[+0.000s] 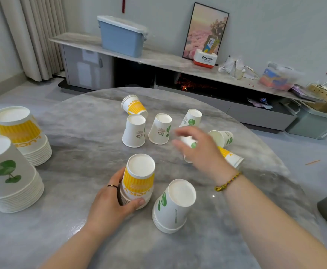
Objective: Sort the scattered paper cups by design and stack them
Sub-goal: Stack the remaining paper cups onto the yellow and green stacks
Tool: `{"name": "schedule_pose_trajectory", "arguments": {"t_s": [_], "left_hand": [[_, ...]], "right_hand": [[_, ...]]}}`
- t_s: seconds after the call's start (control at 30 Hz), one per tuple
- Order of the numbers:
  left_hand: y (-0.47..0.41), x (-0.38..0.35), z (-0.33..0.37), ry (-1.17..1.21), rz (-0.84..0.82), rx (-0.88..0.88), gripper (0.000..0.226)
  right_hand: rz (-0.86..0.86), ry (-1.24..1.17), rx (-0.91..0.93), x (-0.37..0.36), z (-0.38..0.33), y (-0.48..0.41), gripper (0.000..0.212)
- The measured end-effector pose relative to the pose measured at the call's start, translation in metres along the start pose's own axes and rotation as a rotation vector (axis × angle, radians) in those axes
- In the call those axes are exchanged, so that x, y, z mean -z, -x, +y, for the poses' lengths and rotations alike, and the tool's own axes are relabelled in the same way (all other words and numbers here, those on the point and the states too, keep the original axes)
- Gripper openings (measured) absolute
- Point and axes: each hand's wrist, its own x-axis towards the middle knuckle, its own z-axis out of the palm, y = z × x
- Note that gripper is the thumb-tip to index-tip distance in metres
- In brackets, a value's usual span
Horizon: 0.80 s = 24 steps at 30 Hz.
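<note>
Grey marble table (85, 133) carries my sorting: my left hand (112, 202) wraps around a short yellow stack (138, 181) near me, steadying it upside down so more can drop on. My right hand (197, 146), blurred, curls around a green-leaf cup (190, 147) among the loose cups (134, 131), probably bound for the green stack (175, 206) just beside. Two tall finished stacks (17, 144) stand far left, out of the way.
</note>
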Motion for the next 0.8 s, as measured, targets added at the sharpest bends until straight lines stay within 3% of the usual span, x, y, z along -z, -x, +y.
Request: {"name": "schedule_pose_trajectory", "arguments": {"t_s": [0.07,0.1,0.2,0.3,0.53,0.63,0.7,0.8], "left_hand": [[0.000,-0.001,0.001,-0.032,0.019,0.007,0.082],[0.001,-0.001,0.001,-0.045,0.025,0.007,0.080],[0.000,-0.001,-0.003,-0.054,0.022,0.008,0.077],[-0.001,-0.002,-0.004,-0.043,0.013,0.002,0.078],[-0.001,-0.002,-0.002,-0.032,0.004,0.010,0.074],[-0.001,-0.001,0.000,-0.027,0.002,-0.002,0.086],[-0.002,-0.001,-0.001,-0.027,-0.004,0.004,0.076],[-0.002,0.000,-0.001,-0.023,-0.017,-0.003,0.062]], "right_hand": [[0.271,0.146,-0.116,0.022,0.033,-0.004,0.016],[0.322,0.231,-0.206,0.032,0.050,-0.006,0.017],[0.174,0.498,-0.405,0.052,0.094,-0.011,0.026],[-0.023,0.613,-0.513,0.057,0.116,-0.014,0.038],[-0.137,0.734,-0.612,0.057,0.132,-0.011,0.062],[-0.163,0.672,-0.673,0.060,0.129,-0.007,0.068],[-0.110,0.503,-0.666,0.061,0.117,-0.005,0.068],[0.069,0.127,-0.505,0.060,0.080,-0.002,0.062]]}}
